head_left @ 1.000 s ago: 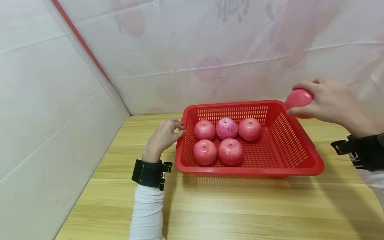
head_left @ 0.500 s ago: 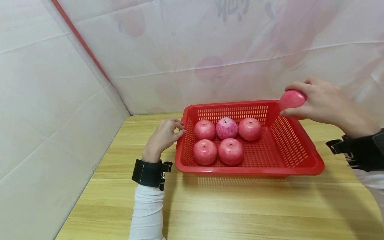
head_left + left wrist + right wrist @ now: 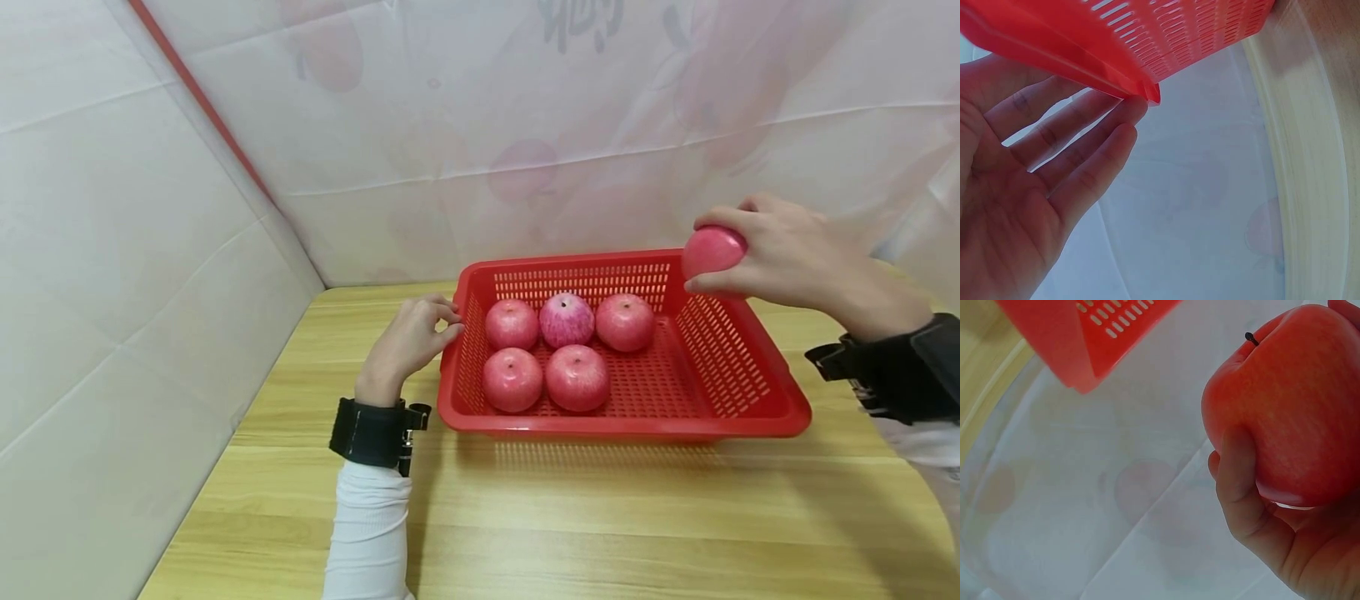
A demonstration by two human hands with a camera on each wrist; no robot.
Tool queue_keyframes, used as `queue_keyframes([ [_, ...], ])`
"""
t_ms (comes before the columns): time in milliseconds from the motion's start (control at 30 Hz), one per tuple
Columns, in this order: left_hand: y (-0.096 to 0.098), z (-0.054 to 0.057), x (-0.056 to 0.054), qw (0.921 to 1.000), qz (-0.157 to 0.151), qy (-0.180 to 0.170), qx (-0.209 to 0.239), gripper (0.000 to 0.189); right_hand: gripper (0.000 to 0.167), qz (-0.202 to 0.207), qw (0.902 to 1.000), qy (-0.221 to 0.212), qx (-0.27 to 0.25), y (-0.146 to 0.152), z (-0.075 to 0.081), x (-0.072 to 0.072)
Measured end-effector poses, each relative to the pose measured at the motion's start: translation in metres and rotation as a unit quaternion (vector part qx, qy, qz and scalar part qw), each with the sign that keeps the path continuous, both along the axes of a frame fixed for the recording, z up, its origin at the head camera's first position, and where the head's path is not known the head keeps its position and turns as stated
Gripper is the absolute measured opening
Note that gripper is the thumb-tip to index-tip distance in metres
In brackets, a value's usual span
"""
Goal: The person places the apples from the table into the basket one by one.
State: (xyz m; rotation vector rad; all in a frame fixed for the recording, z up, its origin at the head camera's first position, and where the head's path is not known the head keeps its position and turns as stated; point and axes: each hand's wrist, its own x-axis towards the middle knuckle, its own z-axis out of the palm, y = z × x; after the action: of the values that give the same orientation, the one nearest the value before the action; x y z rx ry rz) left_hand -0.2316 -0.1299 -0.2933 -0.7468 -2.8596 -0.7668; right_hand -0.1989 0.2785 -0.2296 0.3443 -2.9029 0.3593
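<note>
A red plastic basket (image 3: 622, 427) with slotted walls stands on the table, with several reddish apples (image 3: 577, 379) inside, grouped toward its left. One apple (image 3: 567, 320) is streaked purple-pink. My left hand (image 3: 405, 342) touches the basket's left rim with its fingertips; in the left wrist view its fingers (image 3: 1088, 178) stretch nearly straight to the rim, which hides some of their tips. Over the basket's far right corner, my right hand (image 3: 795, 258) grips another red apple (image 3: 1285, 406) between thumb and fingers, its dark stem showing in the right wrist view.
The wood-grain table (image 3: 525, 525) spreads in front of the basket. A pale printed cloth (image 3: 450, 125) hangs behind it and another light panel (image 3: 135, 333) stands at the left. A free patch of basket floor (image 3: 660, 375) lies right of the apples.
My right hand has moved left with its apple, from beside the basket's right edge to over the far right corner. The left hand and basket stay in place.
</note>
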Motion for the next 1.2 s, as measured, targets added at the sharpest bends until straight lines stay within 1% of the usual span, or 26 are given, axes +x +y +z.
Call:
queue_keyframes([
  [167, -0.001, 0.0, 0.0, 1.0, 0.001, 0.002, -0.002, 0.018, 0.071, 0.004, 1.0, -0.002, 0.004, -0.005, 0.002, 0.0],
  [333, -0.001, 0.0, 0.0, 1.0, 0.0, 0.006, -0.005, 0.018, 0.07, 0.006, 1.0, -0.004, -0.002, -0.009, 0.0, 0.0],
  [600, -0.003, -0.001, 0.0, 1.0, -0.002, 0.007, 0.001, 0.018, 0.067, 0.017, 0.9998, 0.007, -0.009, -0.018, -0.002, -0.002],
  [733, -0.003, -0.002, 0.0, 1.0, -0.002, 0.004, 0.005, 0.017, 0.066, 0.024, 0.9997, 0.004, -0.009, -0.022, -0.004, -0.003],
  [967, -0.002, -0.001, 0.001, 1.0, -0.001, 0.002, 0.002, 0.018, 0.07, 0.034, 0.9993, -0.009, -0.01, -0.027, -0.008, -0.004],
  [1200, -0.002, 0.0, 0.001, 1.0, -0.001, 0.004, 0.001, 0.018, 0.068, 0.04, 0.999, -0.014, -0.012, -0.029, -0.012, -0.005],
])
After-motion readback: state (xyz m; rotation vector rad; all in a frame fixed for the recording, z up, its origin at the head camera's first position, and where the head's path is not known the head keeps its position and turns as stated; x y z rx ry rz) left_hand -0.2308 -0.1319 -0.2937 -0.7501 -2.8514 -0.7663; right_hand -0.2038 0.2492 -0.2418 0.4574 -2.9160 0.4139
